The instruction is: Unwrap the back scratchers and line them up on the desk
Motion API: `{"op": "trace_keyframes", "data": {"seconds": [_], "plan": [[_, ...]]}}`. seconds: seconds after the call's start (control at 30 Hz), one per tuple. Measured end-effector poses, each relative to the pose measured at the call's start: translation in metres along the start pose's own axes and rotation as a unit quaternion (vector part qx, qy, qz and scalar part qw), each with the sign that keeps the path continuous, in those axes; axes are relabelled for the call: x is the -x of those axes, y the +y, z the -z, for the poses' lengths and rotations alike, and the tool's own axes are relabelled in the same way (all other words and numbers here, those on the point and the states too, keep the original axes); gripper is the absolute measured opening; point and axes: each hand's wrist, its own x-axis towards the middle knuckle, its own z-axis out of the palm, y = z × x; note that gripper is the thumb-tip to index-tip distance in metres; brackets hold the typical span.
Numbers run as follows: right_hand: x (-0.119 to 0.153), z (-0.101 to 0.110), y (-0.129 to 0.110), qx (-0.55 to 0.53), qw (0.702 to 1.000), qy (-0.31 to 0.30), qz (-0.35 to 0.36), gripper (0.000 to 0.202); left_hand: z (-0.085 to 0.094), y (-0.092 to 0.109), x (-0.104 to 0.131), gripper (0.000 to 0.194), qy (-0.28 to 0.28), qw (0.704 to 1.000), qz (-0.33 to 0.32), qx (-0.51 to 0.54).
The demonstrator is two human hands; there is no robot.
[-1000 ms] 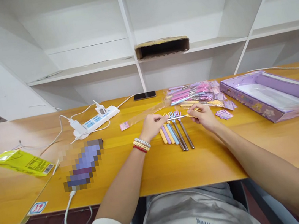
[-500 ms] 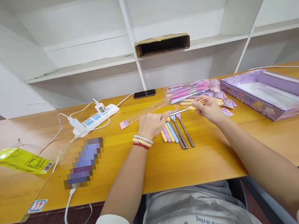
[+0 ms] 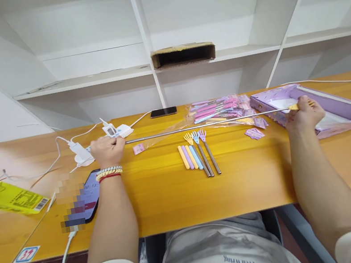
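A telescopic back scratcher [image 3: 201, 126] is drawn out long and level above the table. My left hand [image 3: 107, 150] is closed round the thick end of its metal rod, at the left. At the other end, my right hand [image 3: 304, 113] grips the yellow claw head, mostly hidden by the fingers. Below the rod lie several metal rods with claw heads: a yellow claw [image 3: 188, 138], a blue claw [image 3: 196, 136] and a purple claw [image 3: 202, 135]. Beside them several coloured handle sleeves [image 3: 189, 157] in yellow, purple and blue lie in a row.
Bagged scratchers [image 3: 219, 108] are piled at the back, near a purple box [image 3: 342, 97] and small printed cards [image 3: 254, 134]. On the left are a power strip [image 3: 124, 130], a charging phone [image 3: 89, 194] and a yellow carton [image 3: 7, 197]. Another phone [image 3: 163, 112] lies by the shelf.
My hands have moved far apart, left hand leftward and right hand rightward. The scratcher's rod between them has been pulled out from short to long.
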Motion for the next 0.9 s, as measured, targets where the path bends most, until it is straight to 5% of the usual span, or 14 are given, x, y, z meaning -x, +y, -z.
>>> {"op": "trace_keyframes", "data": {"seconds": [0.27,0.5,0.63,0.73,0.8,0.9], "plan": [[0.008,-0.011,-0.006,0.025,1.0,0.013,0.004,0.007,0.006,0.003,0.0,0.032,0.095,0.992,0.071,0.051],[0.014,-0.015,-0.007,0.009,0.996,-0.075,-0.042,0.013,0.004,0.001,0.004,0.033,0.067,0.99,0.101,0.075],[0.068,-0.043,0.003,0.053,0.974,-0.21,-0.07,0.018,0.001,0.053,0.01,0.034,-0.034,0.995,0.067,0.059],[0.137,-0.068,0.009,0.084,0.899,-0.409,-0.134,0.031,-0.001,0.112,0.022,0.046,-0.126,0.991,0.024,0.042],[0.17,-0.077,0.01,0.073,0.881,-0.444,-0.145,0.038,-0.001,0.138,0.03,0.055,-0.154,0.987,0.017,0.038],[0.185,-0.078,0.007,0.042,0.879,-0.454,-0.14,0.038,-0.001,0.152,0.039,0.063,-0.192,0.98,-0.008,0.054]]}}
